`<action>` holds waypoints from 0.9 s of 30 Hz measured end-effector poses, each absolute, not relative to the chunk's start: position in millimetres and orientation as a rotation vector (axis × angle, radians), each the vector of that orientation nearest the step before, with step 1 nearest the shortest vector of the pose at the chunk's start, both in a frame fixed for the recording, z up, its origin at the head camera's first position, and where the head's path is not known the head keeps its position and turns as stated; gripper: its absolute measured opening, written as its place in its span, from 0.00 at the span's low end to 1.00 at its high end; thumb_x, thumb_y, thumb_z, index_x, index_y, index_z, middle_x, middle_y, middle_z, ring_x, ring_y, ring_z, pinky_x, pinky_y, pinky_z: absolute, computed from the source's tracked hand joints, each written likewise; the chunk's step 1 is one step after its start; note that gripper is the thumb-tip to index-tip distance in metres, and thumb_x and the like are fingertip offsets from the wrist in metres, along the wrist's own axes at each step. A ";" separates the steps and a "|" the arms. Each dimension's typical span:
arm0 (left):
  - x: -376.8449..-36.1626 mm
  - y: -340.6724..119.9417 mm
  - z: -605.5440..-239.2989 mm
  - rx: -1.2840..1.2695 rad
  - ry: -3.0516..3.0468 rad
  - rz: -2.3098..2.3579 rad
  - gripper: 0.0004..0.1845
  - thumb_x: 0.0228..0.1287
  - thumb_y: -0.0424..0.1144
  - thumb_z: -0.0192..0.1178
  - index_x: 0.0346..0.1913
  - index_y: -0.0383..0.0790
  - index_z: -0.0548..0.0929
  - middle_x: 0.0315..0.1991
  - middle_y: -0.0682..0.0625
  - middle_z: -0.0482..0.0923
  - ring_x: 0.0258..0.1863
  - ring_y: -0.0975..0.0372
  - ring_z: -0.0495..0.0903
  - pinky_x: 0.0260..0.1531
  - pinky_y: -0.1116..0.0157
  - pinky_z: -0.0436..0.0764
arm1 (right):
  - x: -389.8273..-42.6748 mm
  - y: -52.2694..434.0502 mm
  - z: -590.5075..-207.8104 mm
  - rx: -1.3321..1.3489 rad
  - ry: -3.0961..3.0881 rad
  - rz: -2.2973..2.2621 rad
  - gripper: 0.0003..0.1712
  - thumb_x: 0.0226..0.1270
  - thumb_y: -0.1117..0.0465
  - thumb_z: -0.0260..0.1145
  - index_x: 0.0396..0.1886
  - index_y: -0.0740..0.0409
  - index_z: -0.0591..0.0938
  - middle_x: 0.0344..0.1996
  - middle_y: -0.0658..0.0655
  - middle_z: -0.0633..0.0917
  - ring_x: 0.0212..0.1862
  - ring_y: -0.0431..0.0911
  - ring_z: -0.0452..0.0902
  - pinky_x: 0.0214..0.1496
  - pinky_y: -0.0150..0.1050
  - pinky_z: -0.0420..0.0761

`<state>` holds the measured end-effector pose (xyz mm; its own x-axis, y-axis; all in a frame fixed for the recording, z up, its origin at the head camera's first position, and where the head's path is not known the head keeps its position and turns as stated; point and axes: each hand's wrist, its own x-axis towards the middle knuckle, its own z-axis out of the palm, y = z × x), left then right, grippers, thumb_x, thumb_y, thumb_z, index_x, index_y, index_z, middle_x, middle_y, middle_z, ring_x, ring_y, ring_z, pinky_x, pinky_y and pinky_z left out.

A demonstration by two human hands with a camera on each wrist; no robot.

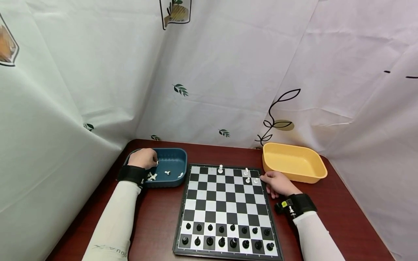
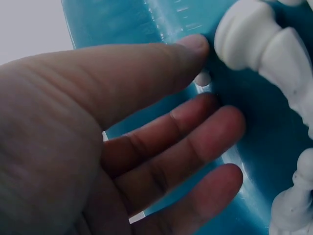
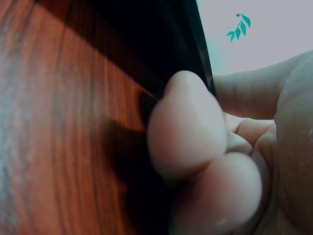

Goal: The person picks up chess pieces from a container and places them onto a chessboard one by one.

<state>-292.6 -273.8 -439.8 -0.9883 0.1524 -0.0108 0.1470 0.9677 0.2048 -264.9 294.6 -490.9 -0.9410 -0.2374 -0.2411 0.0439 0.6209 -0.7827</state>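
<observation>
My left hand [image 1: 142, 158] is inside the blue tray [image 1: 176, 159], its fingertips pinching a small white chess piece [image 1: 158, 163]. Only a rounded white tip shows beside the thumb in the left wrist view. Loose white chess pieces [image 2: 286, 58] lie close to those fingers. At the right edge of the chessboard [image 1: 210, 195], my right hand [image 1: 279, 183] holds the rim near its far corner. In the right wrist view, curled fingers [image 3: 188, 127] meet the board's dark side. A white pawn [image 1: 256, 180] stands just left of that hand.
Two rows of black chess pieces [image 1: 222, 241] stand along the near side of the board. Several white pieces are upright at the far side, including a tall one [image 1: 220, 169]. A yellow tray [image 1: 294, 178] sits behind my right hand. Patterned white cloth [image 1: 228, 72] rises behind the table.
</observation>
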 end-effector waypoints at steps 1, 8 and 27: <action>-293.2 -273.9 -440.8 0.237 3.092 0.319 0.06 0.69 0.35 0.78 0.32 0.44 0.93 0.29 0.50 0.86 0.28 0.56 0.79 0.33 0.51 0.81 | -264.9 294.7 -491.2 -0.154 2.526 -1.233 0.19 0.88 0.51 0.61 0.38 0.60 0.81 0.20 0.57 0.82 0.15 0.47 0.77 0.19 0.38 0.75; -295.3 -272.9 -444.1 0.241 3.089 0.313 0.22 0.68 0.34 0.78 0.18 0.47 0.80 0.18 0.54 0.67 0.22 0.58 0.68 0.27 0.56 0.70 | -264.5 294.9 -491.9 -0.152 2.526 -1.231 0.19 0.88 0.51 0.61 0.37 0.60 0.81 0.20 0.57 0.82 0.15 0.47 0.77 0.19 0.39 0.75; -293.5 -274.6 -430.6 0.328 3.214 0.442 0.06 0.73 0.35 0.75 0.47 0.38 0.95 0.44 0.41 0.92 0.40 0.48 0.89 0.44 0.43 0.88 | -266.8 296.3 -493.6 -0.168 2.528 -1.238 0.20 0.89 0.51 0.61 0.35 0.60 0.81 0.20 0.57 0.83 0.15 0.47 0.77 0.18 0.38 0.75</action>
<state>-293.5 -274.6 -430.6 -0.9727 0.1814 0.1447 0.2137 0.9432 0.2543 -266.8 296.3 -493.6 -0.9417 -0.2431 -0.2324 0.0346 0.6173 -0.7860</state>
